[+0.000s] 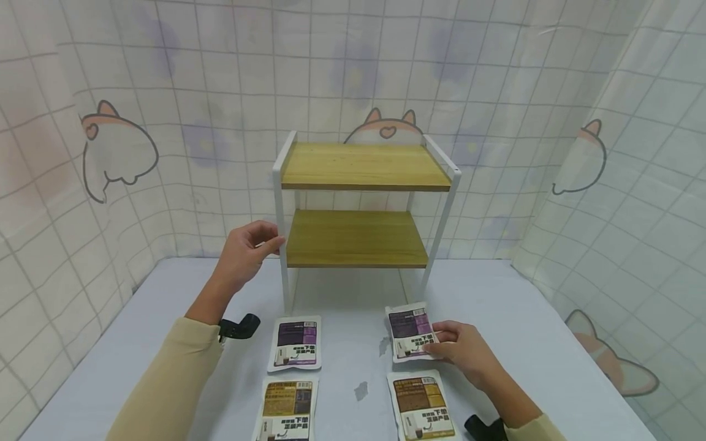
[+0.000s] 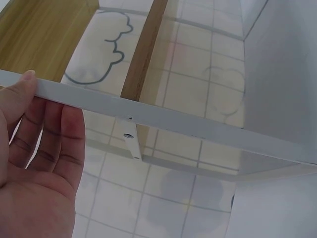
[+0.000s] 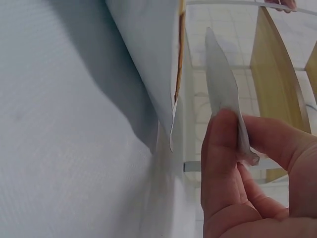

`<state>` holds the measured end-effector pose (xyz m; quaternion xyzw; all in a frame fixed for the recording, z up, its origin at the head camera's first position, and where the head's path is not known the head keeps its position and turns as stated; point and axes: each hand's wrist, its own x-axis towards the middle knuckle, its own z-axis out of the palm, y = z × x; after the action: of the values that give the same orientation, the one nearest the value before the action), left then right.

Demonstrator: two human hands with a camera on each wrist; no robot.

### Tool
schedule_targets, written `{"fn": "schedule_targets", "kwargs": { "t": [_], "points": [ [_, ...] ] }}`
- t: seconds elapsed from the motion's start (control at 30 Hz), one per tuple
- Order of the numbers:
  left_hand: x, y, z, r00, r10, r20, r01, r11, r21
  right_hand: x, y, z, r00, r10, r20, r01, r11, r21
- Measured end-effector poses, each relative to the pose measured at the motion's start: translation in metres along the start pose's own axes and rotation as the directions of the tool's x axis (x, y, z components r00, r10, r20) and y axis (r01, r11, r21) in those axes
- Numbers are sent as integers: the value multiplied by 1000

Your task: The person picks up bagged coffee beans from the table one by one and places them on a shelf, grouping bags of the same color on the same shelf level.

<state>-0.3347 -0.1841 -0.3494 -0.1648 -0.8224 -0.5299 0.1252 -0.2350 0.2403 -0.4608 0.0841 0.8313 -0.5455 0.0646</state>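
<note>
A two-tier shelf with wooden boards (image 1: pixel 358 239) and a white metal frame stands at the table's back. My left hand (image 1: pixel 250 248) pinches its left front post; in the left wrist view the thumb and fingers lie on either side of the white post (image 2: pixel 94 98). My right hand (image 1: pixel 463 349) pinches the right edge of a purple-and-white pouch (image 1: pixel 410 332), tilted in front of the shelf's right leg. The right wrist view shows that pouch (image 3: pixel 223 79) edge-on between thumb and fingers. Nearest below it lies a brown-and-white pouch (image 1: pixel 423 407).
Left of centre, another purple-and-white pouch (image 1: pixel 296 343) lies above a yellow-brown pouch (image 1: pixel 287 409) on the white tabletop (image 1: pixel 347 300). Two grey patches mark the surface between the pouch columns. A tiled-pattern curtain (image 1: pixel 231 122) with cartoon animals surrounds the table at the back and sides.
</note>
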Motion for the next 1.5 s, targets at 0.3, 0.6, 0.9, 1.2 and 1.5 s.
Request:
{"fn": "schedule_targets", "kwargs": {
  "t": [0.3,0.6,0.9,1.2,1.5],
  "points": [
    [0,2,1,1000,-17,9,17,999,28,-2,3,1,1000,-7,6,7,998,69],
    [-1,4,0,1000,-18,6,18,999,42,-10,-4,0,999,-35,41,28,986,162],
    [0,3,0,1000,-10,4,10,1000,30,-24,-22,-1,995,-57,88,37,976,213],
    [0,0,0,1000,2,4,-2,1000,25,-35,-39,-1,992,-66,104,36,963,267],
    [0,1,0,1000,-10,10,10,1000,5,-38,-49,-4,993,-71,95,40,953,302]
  ]
}}
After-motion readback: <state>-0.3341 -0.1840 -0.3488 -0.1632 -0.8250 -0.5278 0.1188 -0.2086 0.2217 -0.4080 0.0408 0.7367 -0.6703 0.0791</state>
